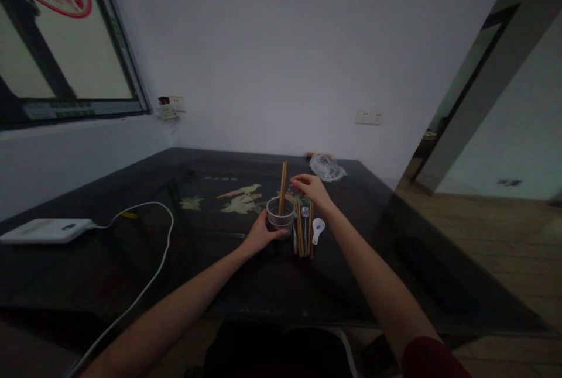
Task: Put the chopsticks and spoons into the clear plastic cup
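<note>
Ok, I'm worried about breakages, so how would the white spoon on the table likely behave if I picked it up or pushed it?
The white spoon is probably stiff, given its short, broad shape. Its white body and blue mark suggest porcelain, so it may chip if dropped. Its rounded bowl could make it rock or swivel when pushed.

Dim, flat light leaves the black table [250,284] murky, while wide-angle distortion stretches the edges.

head view looks down across the table [307,293].
</note>
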A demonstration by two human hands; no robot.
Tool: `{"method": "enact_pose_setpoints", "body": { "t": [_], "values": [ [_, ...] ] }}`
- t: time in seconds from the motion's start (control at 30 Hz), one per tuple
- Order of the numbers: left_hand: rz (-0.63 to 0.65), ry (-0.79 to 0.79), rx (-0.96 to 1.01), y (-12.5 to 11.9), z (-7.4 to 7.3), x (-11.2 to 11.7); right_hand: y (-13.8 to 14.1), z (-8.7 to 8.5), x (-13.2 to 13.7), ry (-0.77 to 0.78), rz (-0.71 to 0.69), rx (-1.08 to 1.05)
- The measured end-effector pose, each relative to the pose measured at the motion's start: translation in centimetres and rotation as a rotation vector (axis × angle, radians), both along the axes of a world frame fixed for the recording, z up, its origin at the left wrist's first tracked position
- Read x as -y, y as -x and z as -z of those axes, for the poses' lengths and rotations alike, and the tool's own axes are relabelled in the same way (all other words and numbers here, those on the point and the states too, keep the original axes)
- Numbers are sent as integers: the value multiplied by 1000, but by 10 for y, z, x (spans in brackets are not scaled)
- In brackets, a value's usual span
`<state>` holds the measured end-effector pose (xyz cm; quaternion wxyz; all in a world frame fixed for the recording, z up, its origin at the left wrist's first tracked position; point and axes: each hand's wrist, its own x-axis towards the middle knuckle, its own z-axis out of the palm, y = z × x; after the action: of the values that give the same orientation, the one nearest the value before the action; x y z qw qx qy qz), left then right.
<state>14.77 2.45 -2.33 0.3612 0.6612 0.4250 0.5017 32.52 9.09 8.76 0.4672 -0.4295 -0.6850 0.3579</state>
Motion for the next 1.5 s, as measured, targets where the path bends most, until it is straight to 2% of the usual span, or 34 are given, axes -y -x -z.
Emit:
{"method": "enact_pose_setpoints", "body": {
  "t": [0.1, 0.2, 0.33, 0.47, 0.6, 0.87, 1.17, 1.5],
  "values": [
    [-7, 10, -2, 0, -2, 1, -25, -5, 19, -54, -15, -100],
    [24, 44, 51, 0, -2, 1, -52, 2, 42, -74, 0, -146],
    [46, 64, 77, 0, 2, 0, -82, 29, 60, -6, 104, -177],
    [47, 60, 35, 3, 1, 0, -98, 56, 56, 55, 211, -183],
    [54, 90, 9, 7, 0, -2, -102, 67, 47, 70, 199, -165],
    [161, 194, 122, 15, -2, -6, -101, 80, 41, 103, 172, -86],
    [124, 192, 90, 13, -3, -7, -96, 90, 37, 129, 154, -13],
    [85, 132, 45, 13, 2, -10, -101, 92, 34, 122, 160, -20]
  ]
}}
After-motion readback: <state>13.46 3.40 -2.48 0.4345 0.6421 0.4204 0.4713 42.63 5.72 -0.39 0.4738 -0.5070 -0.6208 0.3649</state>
